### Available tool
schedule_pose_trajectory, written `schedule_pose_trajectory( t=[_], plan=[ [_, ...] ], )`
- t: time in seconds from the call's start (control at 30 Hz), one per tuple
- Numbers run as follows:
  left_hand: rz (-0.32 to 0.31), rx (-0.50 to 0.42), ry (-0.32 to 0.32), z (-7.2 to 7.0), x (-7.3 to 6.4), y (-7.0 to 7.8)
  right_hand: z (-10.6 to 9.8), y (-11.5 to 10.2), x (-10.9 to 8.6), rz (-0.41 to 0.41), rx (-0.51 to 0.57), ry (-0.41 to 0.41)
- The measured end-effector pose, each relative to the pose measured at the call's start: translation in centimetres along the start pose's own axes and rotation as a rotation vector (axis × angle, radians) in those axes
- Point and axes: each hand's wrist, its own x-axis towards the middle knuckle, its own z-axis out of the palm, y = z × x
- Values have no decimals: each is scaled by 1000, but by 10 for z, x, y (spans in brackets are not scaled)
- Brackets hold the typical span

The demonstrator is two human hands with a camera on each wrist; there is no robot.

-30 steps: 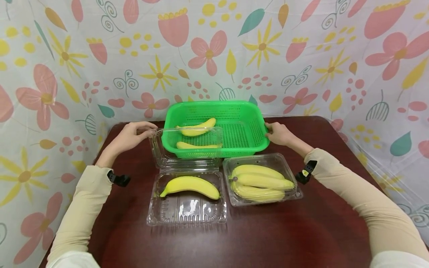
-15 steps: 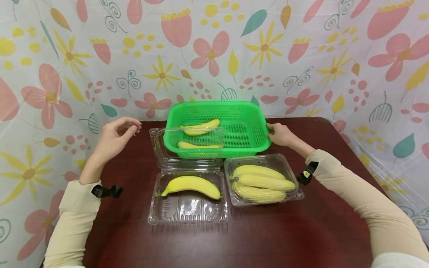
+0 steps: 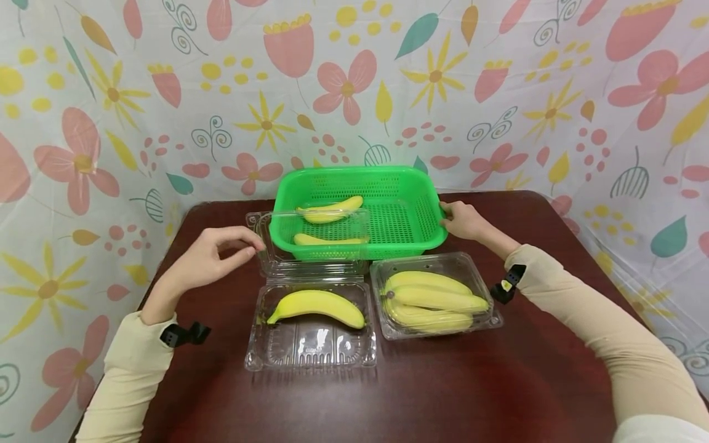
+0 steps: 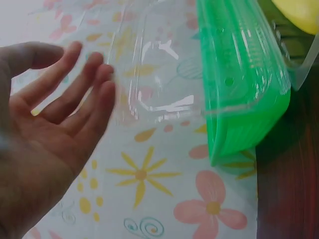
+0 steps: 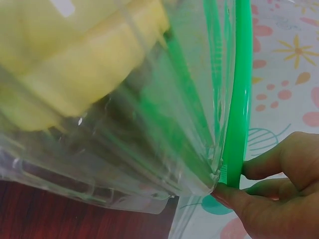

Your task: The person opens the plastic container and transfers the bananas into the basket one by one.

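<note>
My left hand (image 3: 204,261) hovers with bent, relaxed fingers at the left edge of a clear plastic clamshell's raised lid (image 3: 316,267). Nothing is held in that hand (image 4: 55,124) in the left wrist view. One banana (image 3: 318,306) lies in the clamshell's open base (image 3: 310,357). Behind stands a green plastic basket (image 3: 407,251) with two bananas (image 3: 335,210) in it, one seen through the lid. With thumb and fingers, my right hand (image 3: 464,221) pinches the basket's right rim; the right wrist view shows the thumb in front of the green edge (image 5: 241,99).
To the right of the open clamshell sits a closed clear clamshell (image 3: 476,271) with several bananas (image 3: 434,298) inside. The dark wooden table (image 3: 443,394) ends at a flower-printed curtain (image 3: 210,80) behind the basket.
My left hand first drew back left from the lid's upper corner, then came right and lower, back to the lid's edge. The right hand stays on the basket rim.
</note>
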Motion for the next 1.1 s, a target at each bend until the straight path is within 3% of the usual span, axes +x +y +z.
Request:
schedule_pose_trajectory(
  t=[0.23,0.43,0.7,0.97,1.1],
  plan=[
    [-169,114,-215,17,3,5,1,0,-2,7,-1,-8],
    [-206,147,-337,28,8,5,2,0,-2,8,0,-6],
    [-238,153,-404,40,12,1,2,-2,-2,15,5,-7],
    [-219,150,-420,50,16,-2,0,-2,0,8,-4,3],
    [-230,153,-469,59,18,-4,0,-2,0,16,-9,6]
  ],
)
